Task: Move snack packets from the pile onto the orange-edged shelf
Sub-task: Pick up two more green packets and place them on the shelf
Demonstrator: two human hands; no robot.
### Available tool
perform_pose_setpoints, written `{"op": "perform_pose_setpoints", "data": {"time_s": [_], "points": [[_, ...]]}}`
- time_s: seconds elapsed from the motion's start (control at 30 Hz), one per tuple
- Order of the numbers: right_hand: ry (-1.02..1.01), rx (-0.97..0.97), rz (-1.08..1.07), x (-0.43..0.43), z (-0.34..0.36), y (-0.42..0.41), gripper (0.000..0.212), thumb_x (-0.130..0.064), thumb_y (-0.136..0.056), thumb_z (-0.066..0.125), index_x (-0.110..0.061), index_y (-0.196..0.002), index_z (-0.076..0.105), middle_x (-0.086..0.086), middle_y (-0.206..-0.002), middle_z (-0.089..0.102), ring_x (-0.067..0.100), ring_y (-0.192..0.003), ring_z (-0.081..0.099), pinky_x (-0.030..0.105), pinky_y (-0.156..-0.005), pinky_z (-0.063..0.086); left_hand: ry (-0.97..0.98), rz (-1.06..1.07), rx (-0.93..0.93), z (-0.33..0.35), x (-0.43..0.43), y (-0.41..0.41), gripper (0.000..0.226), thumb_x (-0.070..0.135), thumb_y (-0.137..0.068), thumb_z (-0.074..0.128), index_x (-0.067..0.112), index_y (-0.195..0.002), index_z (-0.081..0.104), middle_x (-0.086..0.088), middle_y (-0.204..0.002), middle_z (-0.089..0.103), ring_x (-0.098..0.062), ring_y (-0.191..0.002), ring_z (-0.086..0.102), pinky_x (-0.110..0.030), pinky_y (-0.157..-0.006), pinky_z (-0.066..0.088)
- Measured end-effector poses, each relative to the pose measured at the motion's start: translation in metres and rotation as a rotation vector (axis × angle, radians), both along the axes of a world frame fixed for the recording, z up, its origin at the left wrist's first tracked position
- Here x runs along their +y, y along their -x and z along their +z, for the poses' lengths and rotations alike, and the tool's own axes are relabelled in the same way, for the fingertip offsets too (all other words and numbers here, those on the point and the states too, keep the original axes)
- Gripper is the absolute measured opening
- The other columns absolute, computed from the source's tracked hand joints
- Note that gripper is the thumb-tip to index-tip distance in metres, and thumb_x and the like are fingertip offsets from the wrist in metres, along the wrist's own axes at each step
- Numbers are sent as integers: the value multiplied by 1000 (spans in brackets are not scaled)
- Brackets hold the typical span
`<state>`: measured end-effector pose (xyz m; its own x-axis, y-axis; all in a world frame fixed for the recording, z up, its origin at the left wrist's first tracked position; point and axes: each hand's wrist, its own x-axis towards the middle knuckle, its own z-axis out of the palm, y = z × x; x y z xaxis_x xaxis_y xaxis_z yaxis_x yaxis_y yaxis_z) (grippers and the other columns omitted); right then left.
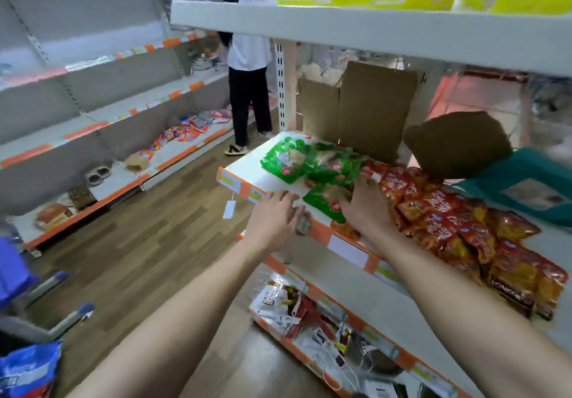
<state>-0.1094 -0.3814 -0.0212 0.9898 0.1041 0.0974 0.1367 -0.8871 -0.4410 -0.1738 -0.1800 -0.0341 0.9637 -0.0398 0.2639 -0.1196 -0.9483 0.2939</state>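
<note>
A white shelf with an orange front edge (238, 185) runs from the middle to the lower right. Green snack packets (288, 162) lie on its near left end, and one more green packet (325, 202) sits by the edge. A pile of red and yellow snack packets (448, 221) covers the shelf to the right. My right hand (365, 205) rests on the near green packet with fingers spread, beside the red pile. My left hand (275, 221) hovers over the shelf's front edge, fingers relaxed and holding nothing.
A cardboard box (365, 109) stands behind the green packets, a brown pouch (458, 143) and a teal bag (526, 187) to the right. A white shelf (340, 23) hangs overhead. A person (247, 66) stands in the aisle at another shelving row (102, 131). A lower shelf (325, 326) holds mixed items.
</note>
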Motion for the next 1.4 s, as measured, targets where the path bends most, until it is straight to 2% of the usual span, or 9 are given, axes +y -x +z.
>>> {"op": "perform_pose_setpoints", "data": {"time_s": [0.2, 0.3, 0.5, 0.6, 0.73, 0.9, 1.07, 1.23, 1.4], "points": [[-94, 102, -220, 19, 1, -12, 103, -68, -85, 61, 0, -150, 20, 30, -143, 33, 43, -129, 39, 39, -102, 38, 150, -57, -81, -6, 9, -58, 29, 35, -102, 50, 12, -101, 67, -8, -100, 63, -30, -96, 56, -41, -80, 43], [-14, 91, -227, 23, 0, -17, 101, -65, -79, 70, -4, -144, 23, 22, -135, 35, 38, -121, 44, 37, -94, 41, 233, -48, -24, -1, 4, -90, 30, 35, -101, 51, 8, -107, 64, -12, -107, 58, -31, -99, 55, -42, -84, 45], [-169, 134, -227, 14, -2, -24, 96, -56, -66, 86, -17, -130, 26, 13, -130, 30, 26, -98, 48, 29, -76, 41, 525, 71, 70, 5, -9, -147, 42, 36, -94, 64, 8, -124, 57, -11, -124, 55, -31, -111, 56, -36, -90, 45], [-272, 126, -252, 10, -4, -22, 101, -50, -64, 90, -19, -133, 24, 8, -129, 30, 26, -109, 48, 26, -81, 40, 716, 182, 178, 5, -15, -168, 59, 49, -88, 69, 10, -130, 53, -8, -126, 57, -25, -113, 56, -29, -85, 40], [-328, 137, -265, 9, -3, -20, 108, -47, -63, 91, -19, -139, 20, 4, -124, 26, 31, -122, 43, 26, -88, 38, 569, 203, 241, 5, -12, -188, 77, 60, -79, 73, 10, -131, 50, -9, -122, 58, -29, -111, 57, -33, -84, 43], [-388, 172, -307, 8, 2, -16, 126, -43, -62, 93, -18, -154, 11, 14, -151, 20, 36, -138, 34, 37, -108, 38, 368, 143, 298, 11, -7, -205, 69, 50, -71, 84, 4, -115, 58, -12, -104, 65, -32, -99, 62, -36, -77, 46], [-350, 246, -341, 7, 10, -16, 121, -45, -63, 92, -15, -154, 17, 13, -151, 26, 33, -139, 34, 36, -110, 36, 458, -50, 315, 10, 6, -200, 46, 30, -70, 89, 9, -106, 69, -7, -101, 70, -25, -97, 65, -29, -78, 46], [-326, 251, -390, 14, 14, -12, 108, -47, -63, 91, -15, -146, 29, 10, -143, 37, 29, -131, 41, 34, -103, 39, 866, -129, 446, 12, 24, -178, 49, 16, -80, 82, 13, -124, 60, -2, -113, 66, -20, -101, 63, -37, -91, 55], [-244, 251, -456, 24, 18, -9, 97, -42, -69, 88, -10, -142, 33, 12, -140, 40, 28, -129, 42, 31, -99, 40, 965, -304, 592, -1, 44, -157, 29, 12, -88, 74, 16, -116, 67, -3, -110, 73, -20, -105, 67, -42, -99, 53]]}}
